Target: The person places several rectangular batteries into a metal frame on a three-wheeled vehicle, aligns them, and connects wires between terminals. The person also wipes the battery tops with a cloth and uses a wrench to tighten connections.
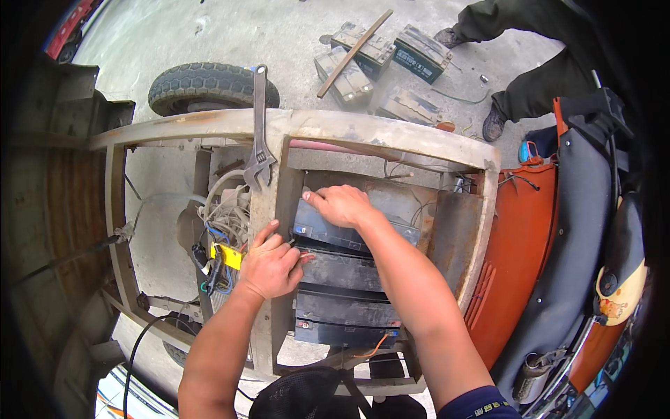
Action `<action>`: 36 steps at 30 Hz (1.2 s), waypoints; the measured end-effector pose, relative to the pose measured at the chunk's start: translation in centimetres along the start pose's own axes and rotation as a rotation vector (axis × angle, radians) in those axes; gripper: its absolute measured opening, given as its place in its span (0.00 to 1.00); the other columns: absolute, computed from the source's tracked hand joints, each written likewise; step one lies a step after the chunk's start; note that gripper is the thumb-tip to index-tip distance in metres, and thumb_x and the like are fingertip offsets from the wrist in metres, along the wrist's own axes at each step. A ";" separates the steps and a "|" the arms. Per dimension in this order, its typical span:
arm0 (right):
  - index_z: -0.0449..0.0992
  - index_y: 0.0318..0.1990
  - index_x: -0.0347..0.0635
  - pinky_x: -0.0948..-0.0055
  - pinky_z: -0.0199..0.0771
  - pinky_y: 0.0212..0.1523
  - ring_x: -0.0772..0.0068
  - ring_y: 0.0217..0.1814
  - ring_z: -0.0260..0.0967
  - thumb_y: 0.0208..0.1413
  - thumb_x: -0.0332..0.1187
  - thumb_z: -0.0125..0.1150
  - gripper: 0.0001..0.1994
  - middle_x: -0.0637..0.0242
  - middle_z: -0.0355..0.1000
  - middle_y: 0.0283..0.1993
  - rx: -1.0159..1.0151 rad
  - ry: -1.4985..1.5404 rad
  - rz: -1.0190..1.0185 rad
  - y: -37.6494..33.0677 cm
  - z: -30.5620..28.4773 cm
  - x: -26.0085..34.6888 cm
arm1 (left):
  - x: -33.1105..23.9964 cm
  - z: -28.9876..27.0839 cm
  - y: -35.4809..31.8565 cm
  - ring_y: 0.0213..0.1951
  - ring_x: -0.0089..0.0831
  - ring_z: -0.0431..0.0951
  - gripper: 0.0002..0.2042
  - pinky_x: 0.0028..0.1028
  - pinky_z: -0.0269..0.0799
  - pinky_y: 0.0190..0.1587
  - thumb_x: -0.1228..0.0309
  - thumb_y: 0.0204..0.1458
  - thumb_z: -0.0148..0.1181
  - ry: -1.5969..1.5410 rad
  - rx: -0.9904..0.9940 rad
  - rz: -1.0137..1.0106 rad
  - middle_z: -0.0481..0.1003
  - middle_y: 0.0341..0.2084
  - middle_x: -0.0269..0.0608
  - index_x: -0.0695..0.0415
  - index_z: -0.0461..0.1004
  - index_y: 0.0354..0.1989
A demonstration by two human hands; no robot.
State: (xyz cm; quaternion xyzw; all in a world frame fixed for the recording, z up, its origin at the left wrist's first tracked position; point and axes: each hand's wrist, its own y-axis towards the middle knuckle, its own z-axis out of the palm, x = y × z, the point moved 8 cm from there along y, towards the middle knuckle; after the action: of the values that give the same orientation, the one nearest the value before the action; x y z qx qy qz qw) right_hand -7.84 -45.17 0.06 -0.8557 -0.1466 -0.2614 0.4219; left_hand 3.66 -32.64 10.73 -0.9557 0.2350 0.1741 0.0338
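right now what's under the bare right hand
Under the bare right hand is a dark grey rectangular battery; the hand covers part of its top, so that patch is hidden.

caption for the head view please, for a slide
Right hand on a battery inside a metal frame, left hand nearby, adjustable wrench resting on the frame.

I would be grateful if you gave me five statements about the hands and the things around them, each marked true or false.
1. The right hand is at a battery inside the metal frame. True.
2. The adjustable wrench lies on the floor. False: the adjustable wrench rests on the metal frame.
3. A wooden stick lies across batteries outside the frame. True.
4. The yellow tag is right of the right hand. False: the yellow tag is to its left.
5. A tyre shows beyond the frame's far rail. True.
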 end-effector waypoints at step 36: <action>0.83 0.61 0.44 0.57 0.68 0.71 0.51 0.69 0.74 0.61 0.72 0.55 0.40 0.53 0.77 0.67 0.419 0.171 0.325 -0.2 4.3 -9.8 | 0.9 -0.3 -1.6 0.51 0.41 0.75 0.14 0.48 0.66 0.62 0.69 0.47 0.71 0.038 -0.190 -0.073 0.79 0.47 0.34 0.54 0.81 0.43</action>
State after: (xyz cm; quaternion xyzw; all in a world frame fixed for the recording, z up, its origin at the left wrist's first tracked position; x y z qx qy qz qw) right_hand -14.62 -41.92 -7.57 -0.7368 -0.0220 -0.2254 0.6371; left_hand 5.25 -31.68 10.69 -0.9656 0.1830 0.1762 -0.0550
